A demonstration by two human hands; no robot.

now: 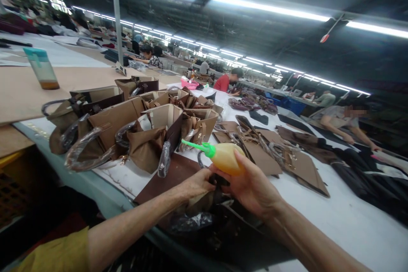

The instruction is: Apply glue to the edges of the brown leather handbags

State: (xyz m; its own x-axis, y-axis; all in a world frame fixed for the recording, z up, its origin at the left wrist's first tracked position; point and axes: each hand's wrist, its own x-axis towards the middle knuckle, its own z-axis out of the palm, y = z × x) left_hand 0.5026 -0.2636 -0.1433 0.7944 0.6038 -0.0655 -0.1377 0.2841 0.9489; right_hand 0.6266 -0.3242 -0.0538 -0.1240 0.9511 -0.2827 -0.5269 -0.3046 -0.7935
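Observation:
My right hand (251,187) grips a yellow squeeze bottle (225,158) with a green nozzle that points left. My left hand (197,182) is closed on a dark brown leather bag piece (172,174) lying on the table in front of me, just under the bottle. What its fingertips pinch is partly hidden by the right hand.
Several brown handbags (149,131) with plastic-wrapped handles stand on the white table (344,216). Flat brown leather pieces (287,161) lie to the right. A teal-capped bottle (41,68) stands on a cardboard sheet at far left. Other people work at tables behind and right.

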